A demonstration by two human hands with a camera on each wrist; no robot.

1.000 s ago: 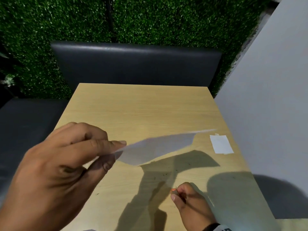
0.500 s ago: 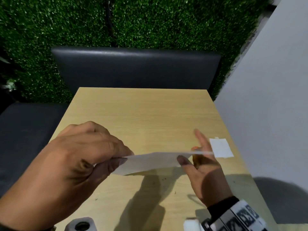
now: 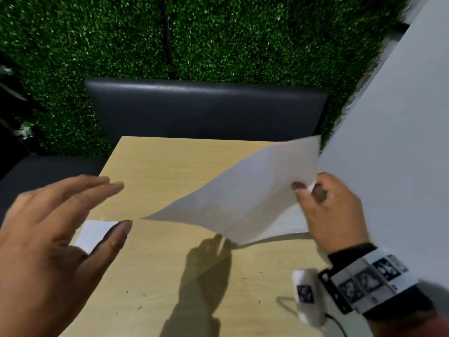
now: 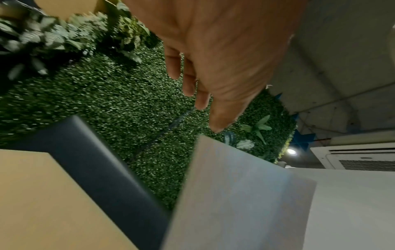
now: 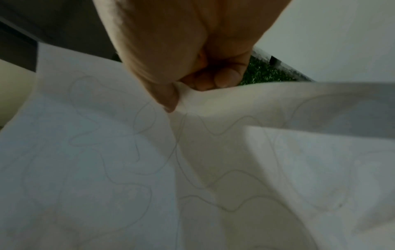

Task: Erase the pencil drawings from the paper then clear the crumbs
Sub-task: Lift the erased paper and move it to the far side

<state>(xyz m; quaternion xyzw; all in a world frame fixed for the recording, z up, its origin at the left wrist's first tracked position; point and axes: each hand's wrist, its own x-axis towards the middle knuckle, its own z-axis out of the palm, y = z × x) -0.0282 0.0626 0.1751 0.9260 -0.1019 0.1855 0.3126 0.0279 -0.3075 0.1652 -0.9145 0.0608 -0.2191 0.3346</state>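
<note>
1 paper (image 3: 245,193) passed from left hand (image 3: 56,237) to right hand (image 3: 332,210), 2 hands raised

Right hand (image 3: 332,210): pinching the paper (image 3: 245,190) by its right edge, thumb on the near face, fingers curled behind.
Paper: hanging lifted above the counter (image 3: 170,166), tilting, its far corner reaching up by the white wall (image 3: 393,142), one corner pointing left.
Left hand (image 3: 56,237): hovering over the counter's left side, fingers straight and spread, holding nothing.
White card (image 3: 93,233): lying flat on the counter, showing between the left thumb and fingers.
Crumbs (image 3: 139,294): lying scattered as dark specks on the near counter.
Shadow (image 3: 201,283): falling across the counter under the paper.
Wrist device (image 3: 364,283): sitting strapped on the right wrist, showing black-and-white patterned squares.
Background: a dark bench (image 3: 204,108) standing behind the counter, before a green hedge wall (image 3: 218,37).
</note>
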